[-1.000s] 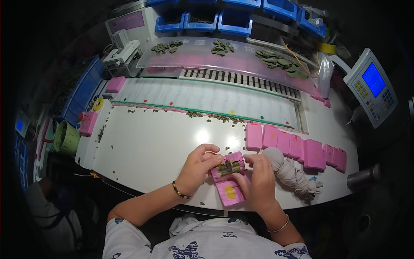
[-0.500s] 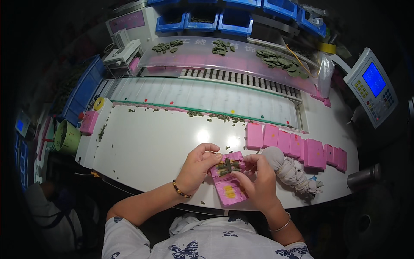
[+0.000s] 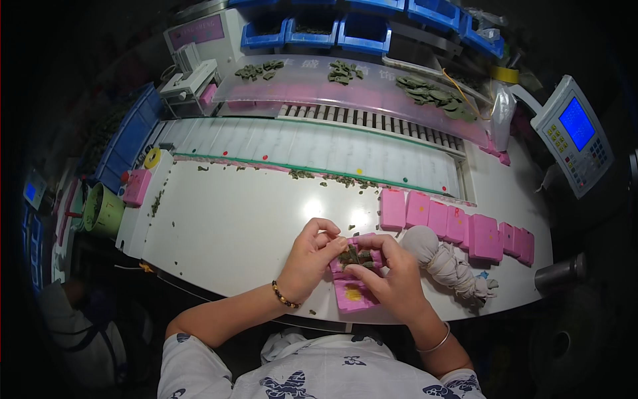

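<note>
Between my hands, an opened pink rubber mould (image 3: 354,297) is held over the near edge of the table. Its lower half hangs down and bears a yellow patch. Dark green pieces (image 3: 356,257), which look like wax, lie in the upper half. My left hand (image 3: 304,261) pinches the upper half's left side between thumb and fingers. On the opposite side my right hand (image 3: 401,278) grips the same half, its thumb lying across the front by the green pieces. The fingertips partly cover these pieces, so their exact shape cannot be made out.
A wrapped grey-white cloth bundle (image 3: 448,265) lies close to my right hand. Beyond it stands a row of pink mould blocks (image 3: 417,210). A roller conveyor (image 3: 312,151) crosses behind, with green scraps along its edge. A screen panel (image 3: 575,130) rises at right.
My right hand has shifted slightly left, its thumb lower across the mould. The mould has turned a little, and its lower half hangs straighter. My left hand keeps its hold.
</note>
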A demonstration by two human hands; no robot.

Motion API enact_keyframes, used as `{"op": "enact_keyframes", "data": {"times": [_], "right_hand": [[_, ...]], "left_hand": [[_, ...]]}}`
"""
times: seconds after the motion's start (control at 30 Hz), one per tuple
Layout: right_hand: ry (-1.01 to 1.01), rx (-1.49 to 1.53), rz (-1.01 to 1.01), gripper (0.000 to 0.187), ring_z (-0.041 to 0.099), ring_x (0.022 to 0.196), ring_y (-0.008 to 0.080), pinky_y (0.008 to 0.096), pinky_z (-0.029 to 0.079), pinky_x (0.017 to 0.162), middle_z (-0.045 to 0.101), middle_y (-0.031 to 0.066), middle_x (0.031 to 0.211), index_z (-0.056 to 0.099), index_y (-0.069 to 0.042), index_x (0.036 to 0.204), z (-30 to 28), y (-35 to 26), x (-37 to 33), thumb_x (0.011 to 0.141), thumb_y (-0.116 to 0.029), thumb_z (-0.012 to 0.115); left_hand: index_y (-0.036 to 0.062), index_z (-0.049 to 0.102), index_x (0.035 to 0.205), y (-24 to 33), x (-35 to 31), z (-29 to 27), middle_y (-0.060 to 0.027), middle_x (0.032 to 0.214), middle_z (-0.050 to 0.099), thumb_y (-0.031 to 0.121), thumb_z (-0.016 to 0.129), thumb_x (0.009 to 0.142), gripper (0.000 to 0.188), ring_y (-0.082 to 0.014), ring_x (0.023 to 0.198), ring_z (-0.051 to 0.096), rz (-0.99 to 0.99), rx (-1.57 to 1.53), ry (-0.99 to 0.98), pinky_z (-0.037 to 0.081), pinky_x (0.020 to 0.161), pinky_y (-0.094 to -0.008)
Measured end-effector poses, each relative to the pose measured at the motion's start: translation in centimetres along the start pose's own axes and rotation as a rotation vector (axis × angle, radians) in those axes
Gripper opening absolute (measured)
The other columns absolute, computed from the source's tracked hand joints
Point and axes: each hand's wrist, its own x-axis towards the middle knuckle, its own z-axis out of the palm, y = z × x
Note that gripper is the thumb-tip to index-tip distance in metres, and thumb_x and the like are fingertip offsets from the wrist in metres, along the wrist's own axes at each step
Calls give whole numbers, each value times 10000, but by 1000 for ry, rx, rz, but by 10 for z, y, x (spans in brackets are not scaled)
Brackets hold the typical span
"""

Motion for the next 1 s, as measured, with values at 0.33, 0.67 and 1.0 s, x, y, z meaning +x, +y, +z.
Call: {"op": "enact_keyframes", "data": {"times": [0.33,0.67,1.0], "right_hand": [[38,198,81,286,693,808,163,288,554,734,699,116,930,599,16,1062,13,11,-8,815,-44,730],[330,596,264,228,556,737,52,209,471,646,575,11,863,522,-20,1008,6,16,-12,826,35,648],[290,1192,425,174,536,673,85,199,405,568,563,21,841,520,-69,1127,-16,6,11,1033,-215,528]], "left_hand": [[65,473,1085,-3,0,-1,-17,936,585,27,590,969,169,-63,897,576,92,36,-48,469,803,-218],[43,460,1095,2,-3,-7,-47,960,611,40,602,966,191,-74,870,594,189,130,-8,496,772,-236],[70,578,993,18,-20,-8,-71,928,682,68,784,794,286,-178,839,640,849,1029,-252,484,783,-318]]}}
